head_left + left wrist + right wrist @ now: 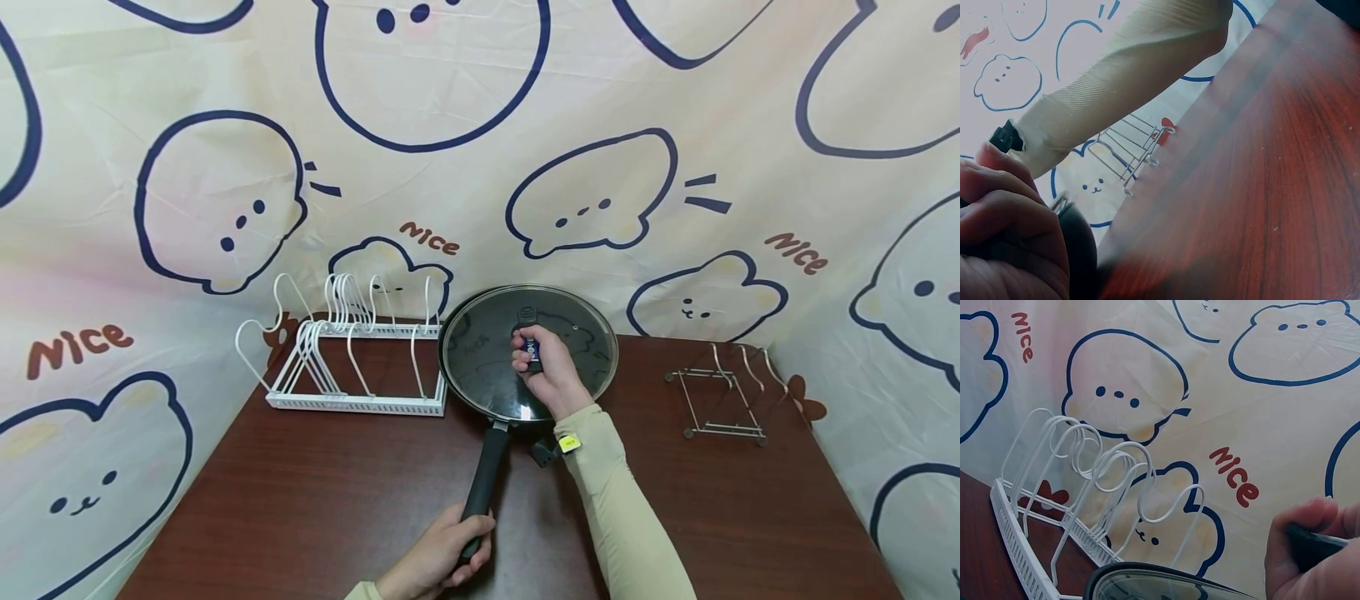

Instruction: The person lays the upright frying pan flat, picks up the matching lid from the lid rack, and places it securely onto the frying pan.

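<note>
A dark frying pan with a long black handle [489, 467] is at the middle of the table, covered by a round glass lid [480, 358]. My left hand [438, 550] grips the end of that handle, fingers curled round it. On top, my right hand [551, 371] holds the lid's upright black knob [528, 317]. In the left wrist view the left hand [1010, 231] hides most of the handle, and the pan's dark side [1079, 250] shows beyond it. The lid's rim [1160, 569] appears low in the right wrist view. Whether the pan touches the table I cannot tell.
A white wire rack [356, 405] with several looped dividers stands to the left, close against the pan. To the right is a small metal wire rack [723, 429]. Behind the brown table [300, 500] hangs a cartoon-printed cloth [465, 192].
</note>
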Tool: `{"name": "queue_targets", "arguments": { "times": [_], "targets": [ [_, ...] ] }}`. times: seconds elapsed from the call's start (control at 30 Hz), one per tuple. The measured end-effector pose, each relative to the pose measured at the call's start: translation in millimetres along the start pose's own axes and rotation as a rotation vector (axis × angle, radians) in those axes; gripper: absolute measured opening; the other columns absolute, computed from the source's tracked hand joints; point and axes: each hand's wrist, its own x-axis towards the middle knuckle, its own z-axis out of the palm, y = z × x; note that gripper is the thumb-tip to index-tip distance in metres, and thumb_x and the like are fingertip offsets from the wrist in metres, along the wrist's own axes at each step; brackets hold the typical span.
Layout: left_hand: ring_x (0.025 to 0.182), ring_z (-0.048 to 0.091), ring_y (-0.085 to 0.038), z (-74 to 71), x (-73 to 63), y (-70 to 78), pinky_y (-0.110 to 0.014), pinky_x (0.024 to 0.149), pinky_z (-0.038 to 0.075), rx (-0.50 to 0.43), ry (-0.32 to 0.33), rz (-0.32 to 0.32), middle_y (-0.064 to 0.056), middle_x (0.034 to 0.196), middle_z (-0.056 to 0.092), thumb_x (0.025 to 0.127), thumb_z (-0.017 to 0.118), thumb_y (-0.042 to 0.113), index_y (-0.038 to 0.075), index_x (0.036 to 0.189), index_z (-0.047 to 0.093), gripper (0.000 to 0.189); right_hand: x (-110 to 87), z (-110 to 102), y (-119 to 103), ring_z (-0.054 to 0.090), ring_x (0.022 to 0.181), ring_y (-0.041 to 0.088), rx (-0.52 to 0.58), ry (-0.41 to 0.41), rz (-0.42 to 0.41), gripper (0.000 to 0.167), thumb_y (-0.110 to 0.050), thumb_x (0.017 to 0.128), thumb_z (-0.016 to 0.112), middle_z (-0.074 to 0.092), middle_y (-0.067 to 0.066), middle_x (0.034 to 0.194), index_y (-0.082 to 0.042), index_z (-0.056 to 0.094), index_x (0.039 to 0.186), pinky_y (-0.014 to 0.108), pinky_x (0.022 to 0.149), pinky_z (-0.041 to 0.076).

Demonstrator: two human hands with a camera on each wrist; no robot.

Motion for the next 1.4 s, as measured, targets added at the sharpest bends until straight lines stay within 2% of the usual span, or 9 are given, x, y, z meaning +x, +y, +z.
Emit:
{"name": "queue_targets", "arguments": {
  "times": [0.53,0.83,1.07,1.4],
  "targets": [
    [0.036,0.041,0.004,-0.9,0.3,0.6,-0.012,0.036,0.033,-0.009,-0.004,-0.011,0.010,0.058,0.051,0.102,0.054,0.021,0.007,0.098,0.048,0.016,0.7,0,5,0.038,0.052,0.005,-0.009,-0.008,-0.032,0.022,-0.014,0.108,0.044,0.048,-0.001,0.084,0.000,0.044,0.125,0.016,0.048,0.036],
    [0.036,0.040,0.003,-1.1,-1.1,0.9,-0.013,0.037,0.034,-0.002,0.001,-0.027,0.009,0.058,0.051,0.102,0.053,0.021,0.009,0.094,0.049,0.015,3.7,-2,9,0.037,0.051,0.005,0.025,-0.006,-0.037,0.016,-0.015,0.108,0.043,0.049,-0.001,0.080,-0.002,0.046,0.117,0.016,0.047,0.034],
    [0.036,0.040,0.003,-1.9,0.3,2.1,-0.013,0.035,0.031,-0.001,-0.004,-0.027,0.009,0.058,0.052,0.102,0.054,0.022,0.007,0.097,0.048,0.017,5.4,0,9,0.038,0.051,0.005,0.041,0.004,-0.030,0.033,-0.033,0.113,0.035,0.050,-0.003,0.078,-0.003,0.046,0.118,0.017,0.048,0.035],
    [0.035,0.040,0.004,-2.7,1.4,0.5,-0.013,0.034,0.030,0.005,-0.015,-0.020,0.010,0.058,0.052,0.103,0.053,0.021,0.007,0.096,0.048,0.016,5.5,2,11,0.039,0.054,0.007,0.078,0.035,-0.024,0.038,-0.031,0.114,0.030,0.049,0.000,0.083,0.002,0.043,0.130,0.018,0.049,0.037]
  ]
}}
